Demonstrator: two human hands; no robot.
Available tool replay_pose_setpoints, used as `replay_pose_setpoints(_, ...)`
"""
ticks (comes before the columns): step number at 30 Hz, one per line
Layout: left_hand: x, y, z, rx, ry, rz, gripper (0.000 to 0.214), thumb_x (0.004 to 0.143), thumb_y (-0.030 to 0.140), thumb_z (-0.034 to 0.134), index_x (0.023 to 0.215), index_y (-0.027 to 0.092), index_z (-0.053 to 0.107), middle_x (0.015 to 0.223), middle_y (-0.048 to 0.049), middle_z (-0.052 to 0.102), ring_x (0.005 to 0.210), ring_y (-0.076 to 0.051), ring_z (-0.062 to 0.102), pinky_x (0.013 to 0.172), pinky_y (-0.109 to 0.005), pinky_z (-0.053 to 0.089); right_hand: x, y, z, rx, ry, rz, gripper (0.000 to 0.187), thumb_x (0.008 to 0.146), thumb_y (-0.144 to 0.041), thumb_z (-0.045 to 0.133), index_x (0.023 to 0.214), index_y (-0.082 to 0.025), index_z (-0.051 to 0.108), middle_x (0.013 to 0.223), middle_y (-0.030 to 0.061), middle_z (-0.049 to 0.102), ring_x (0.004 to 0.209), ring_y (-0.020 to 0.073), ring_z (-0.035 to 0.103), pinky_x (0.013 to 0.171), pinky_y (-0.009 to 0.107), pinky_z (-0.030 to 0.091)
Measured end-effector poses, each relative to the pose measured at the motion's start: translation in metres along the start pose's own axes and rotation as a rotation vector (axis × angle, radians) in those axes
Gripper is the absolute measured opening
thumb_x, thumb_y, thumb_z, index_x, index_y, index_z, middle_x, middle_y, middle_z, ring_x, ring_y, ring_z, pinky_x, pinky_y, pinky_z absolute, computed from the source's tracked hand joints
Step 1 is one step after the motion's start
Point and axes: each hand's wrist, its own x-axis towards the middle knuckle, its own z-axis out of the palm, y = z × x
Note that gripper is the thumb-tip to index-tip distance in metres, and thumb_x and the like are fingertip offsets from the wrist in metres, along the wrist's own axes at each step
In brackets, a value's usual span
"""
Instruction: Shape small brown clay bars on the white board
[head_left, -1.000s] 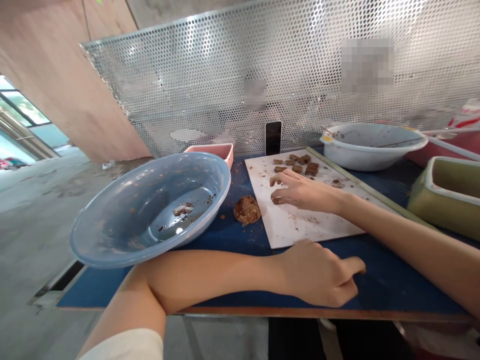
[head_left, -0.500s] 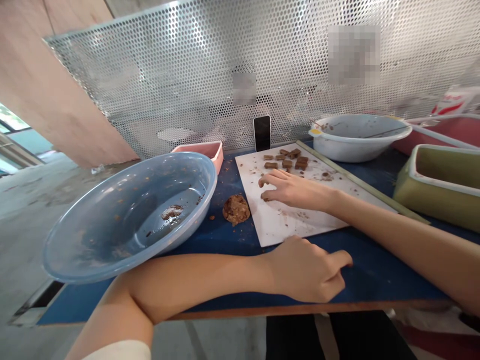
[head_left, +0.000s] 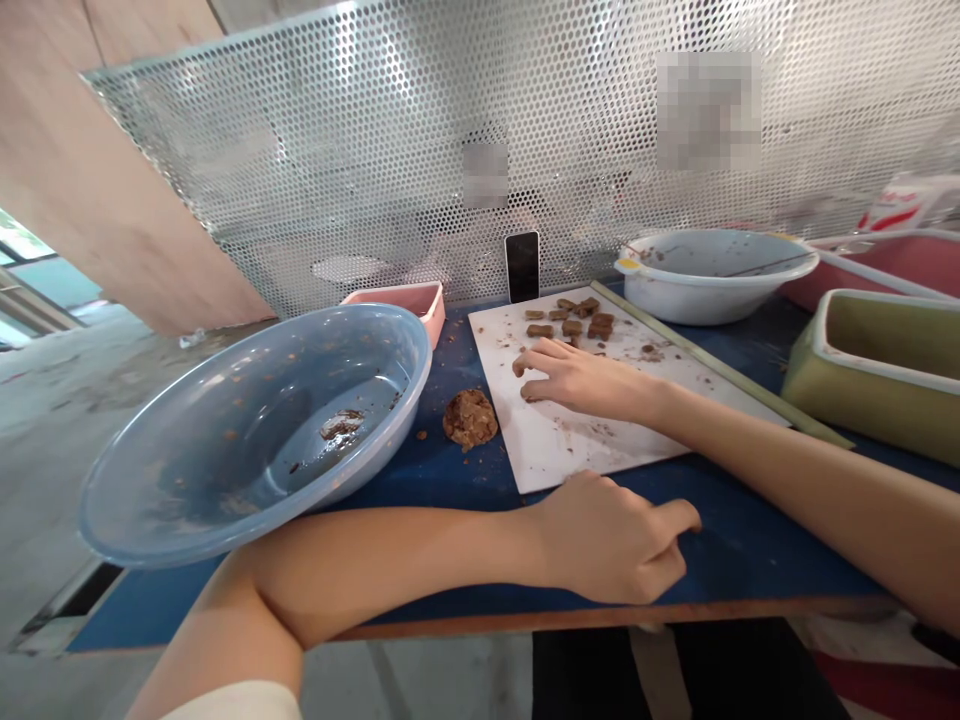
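Note:
My right hand [head_left: 581,381] lies palm down on the white cutting board [head_left: 592,450], fingers stretched out towards the left. Its fingertips touch a small brown piece [head_left: 517,368]. Several cut brown pieces [head_left: 574,320] sit at the board's far end, just beyond the hand. A round brown lump [head_left: 470,417] rests on the blue table [head_left: 750,545] left of the board. My left forearm lies along the table's front edge. My left hand [head_left: 619,540] is curled in a loose fist below the board, thumb pointing right, and nothing shows in it.
A large blue bowl [head_left: 225,400] with crumbs stands tilted at the left. Behind it is a pink tub [head_left: 405,298]. A phone [head_left: 522,266] leans on the perforated metal screen [head_left: 375,150]. A pale basin [head_left: 712,278], a green tub [head_left: 877,370] and a long strip [head_left: 720,370] are at the right.
The view has swung a little, so everything sits further left. My right hand's fingers have shifted slightly on the board. The left hand has kept its place.

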Motion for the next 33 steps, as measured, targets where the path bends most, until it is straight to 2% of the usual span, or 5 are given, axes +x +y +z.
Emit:
replay_pose_setpoints(5, 0.000, 0.000, 0.001, 0.006, 0.029, 0.002, 0.036, 0.106, 0.032, 0.053, 0.139, 0.022, 0.065, 0.090, -0.0040, 0.083, 0.081, -0.026, 0.081, 0.066, -0.035, 0.054, -0.002, 0.001, -0.001, 0.092, 0.027, 0.039, 0.027, 0.109, -0.020, 0.055, 0.127, -0.020, 0.075, 0.134, 0.0172, 0.065, 0.125, 0.0341, 0.055, 0.106, 0.053, 0.051)
replay_pose_setpoints(8, 0.000, 0.000, 0.002, 0.008, 0.033, -0.002, 0.035, 0.106, 0.032, 0.053, 0.138, 0.022, 0.065, 0.090, -0.0035, 0.083, 0.081, -0.027, 0.081, 0.065, -0.035, 0.054, -0.005, 0.001, -0.009, 0.139, 0.058, 0.117, 0.034, 0.109, -0.027, 0.058, 0.139, -0.020, 0.070, 0.132, 0.0174, 0.066, 0.126, 0.0356, 0.056, 0.110, 0.056, 0.050)
replay_pose_setpoints(13, 0.000, -0.001, 0.005, 0.007, 0.045, 0.004, 0.034, 0.106, 0.032, 0.054, 0.137, 0.022, 0.065, 0.090, -0.0029, 0.083, 0.080, -0.026, 0.081, 0.064, -0.033, 0.053, -0.013, 0.005, -0.020, 0.139, 0.066, 0.215, 0.032, 0.108, -0.033, 0.058, 0.135, -0.020, 0.070, 0.135, 0.0172, 0.063, 0.131, 0.0372, 0.054, 0.116, 0.060, 0.046)
replay_pose_setpoints(18, 0.000, -0.002, 0.006, 0.007, 0.065, 0.015, 0.033, 0.106, 0.031, 0.055, 0.136, 0.021, 0.065, 0.089, -0.0031, 0.084, 0.078, -0.025, 0.081, 0.065, -0.030, 0.053, -0.020, 0.010, -0.008, 0.165, -0.006, 0.369, 0.054, 0.103, -0.057, 0.066, 0.140, -0.017, 0.064, 0.137, 0.0197, 0.061, 0.131, 0.0412, 0.052, 0.112, 0.064, 0.046)
replay_pose_setpoints(33, -0.001, -0.002, 0.005, 0.002, 0.087, 0.026, 0.031, 0.105, 0.027, 0.056, 0.133, 0.021, 0.066, 0.088, -0.0018, 0.083, 0.076, -0.022, 0.080, 0.063, -0.029, 0.051, -0.026, 0.011, 0.002, 0.202, -0.097, 0.384, 0.045, 0.106, -0.055, 0.064, 0.132, -0.019, 0.070, 0.136, 0.0185, 0.060, 0.124, 0.0368, 0.052, 0.108, 0.058, 0.046)
